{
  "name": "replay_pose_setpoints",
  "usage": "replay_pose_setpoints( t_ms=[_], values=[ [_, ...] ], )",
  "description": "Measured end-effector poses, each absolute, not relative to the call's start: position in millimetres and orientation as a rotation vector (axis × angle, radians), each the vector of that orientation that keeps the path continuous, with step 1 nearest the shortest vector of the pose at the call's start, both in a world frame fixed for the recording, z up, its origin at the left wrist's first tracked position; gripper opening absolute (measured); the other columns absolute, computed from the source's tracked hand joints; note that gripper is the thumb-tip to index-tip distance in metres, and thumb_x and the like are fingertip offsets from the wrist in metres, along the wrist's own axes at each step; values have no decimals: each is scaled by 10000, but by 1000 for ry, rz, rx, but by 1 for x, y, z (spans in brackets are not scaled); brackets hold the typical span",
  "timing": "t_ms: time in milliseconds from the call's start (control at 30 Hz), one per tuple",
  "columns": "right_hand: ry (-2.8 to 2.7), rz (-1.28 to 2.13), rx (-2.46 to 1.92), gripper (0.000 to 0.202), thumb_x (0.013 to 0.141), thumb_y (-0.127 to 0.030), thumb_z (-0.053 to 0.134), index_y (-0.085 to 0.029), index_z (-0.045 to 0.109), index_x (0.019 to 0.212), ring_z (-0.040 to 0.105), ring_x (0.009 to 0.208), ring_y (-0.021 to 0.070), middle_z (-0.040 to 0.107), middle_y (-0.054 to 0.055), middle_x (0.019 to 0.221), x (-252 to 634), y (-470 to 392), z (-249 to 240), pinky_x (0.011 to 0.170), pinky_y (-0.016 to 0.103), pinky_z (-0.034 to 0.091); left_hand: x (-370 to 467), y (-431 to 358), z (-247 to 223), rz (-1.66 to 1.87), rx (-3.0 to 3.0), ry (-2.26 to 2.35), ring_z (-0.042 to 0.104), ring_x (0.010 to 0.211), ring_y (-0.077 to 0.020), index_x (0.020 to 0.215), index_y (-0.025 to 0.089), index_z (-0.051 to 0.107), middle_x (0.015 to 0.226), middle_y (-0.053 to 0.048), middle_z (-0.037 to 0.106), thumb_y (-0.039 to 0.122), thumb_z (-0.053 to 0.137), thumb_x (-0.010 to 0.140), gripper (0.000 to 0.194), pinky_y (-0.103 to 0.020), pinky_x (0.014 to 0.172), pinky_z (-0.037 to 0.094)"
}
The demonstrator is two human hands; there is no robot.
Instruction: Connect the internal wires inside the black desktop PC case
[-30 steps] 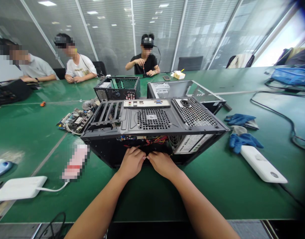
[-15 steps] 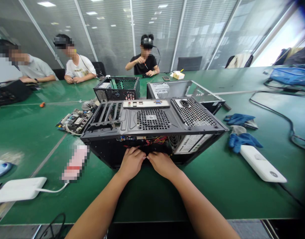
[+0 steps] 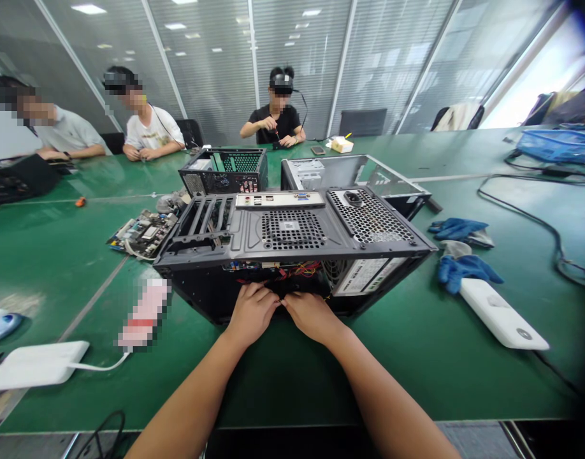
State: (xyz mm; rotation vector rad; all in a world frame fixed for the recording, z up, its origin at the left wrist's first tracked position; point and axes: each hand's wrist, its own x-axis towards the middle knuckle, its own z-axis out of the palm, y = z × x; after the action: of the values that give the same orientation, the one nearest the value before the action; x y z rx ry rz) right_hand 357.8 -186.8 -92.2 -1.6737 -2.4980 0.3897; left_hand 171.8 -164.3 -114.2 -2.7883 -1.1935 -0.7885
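A black computer case [image 3: 247, 236] lies in front of me, its rear panel facing up and its open side toward me. My left hand [image 3: 252, 312] is at that side with fingers bent and reaching in. Right beside it is my right hand [image 3: 310, 313], fingers curled, the thumbs almost meeting. Whatever is between the fingertips is hidden or too small to make out. Just beyond the hands run red and yellow wires [image 3: 308, 270]. A power supply [image 3: 364, 278] with a white label sits inside the case on the right.
Left of the case lies a circuit board [image 3: 146, 231]. Two more cases, one black [image 3: 225, 171] and one silver [image 3: 343, 171], stand behind it. Blue gloves [image 3: 469, 271] and a white power bank [image 3: 505, 315] are at right, another white device [image 3: 39, 364] at left. Three people sit across the table.
My hands hold nearly the same position at the case. Across the table, the person in black has lowered the hand with the screwdriver slightly.
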Motion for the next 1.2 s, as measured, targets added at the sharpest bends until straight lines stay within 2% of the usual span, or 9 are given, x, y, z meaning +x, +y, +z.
replay_pose_setpoints(
  t_ms=[367, 667, 800, 1200],
  values=[
    [-2484, 365, -1674, 313, 1036, -283, 336, -187, 627, 974, 682, 878, 196, 711, 68, 969, 358, -187, -95, 711, 271, 437, 173, -164, -115, -732, -2713, -1136, 560, 969, -231, 899, 216, 691, 867, -13, 725, 252, 590, 946, 117, -388, 821, 357],
    [-2479, 384, -1704, 329, 1038, -278, 325, -184, 635, 981, 680, 899, 198, 716, 81, 972, 359, -187, -92, 736, 270, 441, 171, -163, -116, -765, -2718, -1112, 549, 959, -235, 938, 206, 701, 895, -45, 714, 326, 589, 946, 164, -379, 824, 385],
    [-2494, 396, -1700, 336, 1042, -277, 316, -188, 635, 988, 681, 912, 198, 716, 77, 984, 359, -187, -91, 748, 272, 445, 171, -163, -116, -763, -2701, -1101, 547, 948, -226, 934, 213, 708, 882, -46, 711, 287, 543, 971, 184, -376, 821, 392],
    [-2493, 392, -1693, 339, 1039, -284, 329, -186, 648, 977, 688, 902, 205, 721, 78, 973, 359, -187, -91, 729, 276, 443, 169, -163, -113, -747, -2717, -1108, 557, 949, -228, 939, 231, 706, 854, -25, 728, 269, 574, 957, 139, -385, 824, 384]
  ],
)
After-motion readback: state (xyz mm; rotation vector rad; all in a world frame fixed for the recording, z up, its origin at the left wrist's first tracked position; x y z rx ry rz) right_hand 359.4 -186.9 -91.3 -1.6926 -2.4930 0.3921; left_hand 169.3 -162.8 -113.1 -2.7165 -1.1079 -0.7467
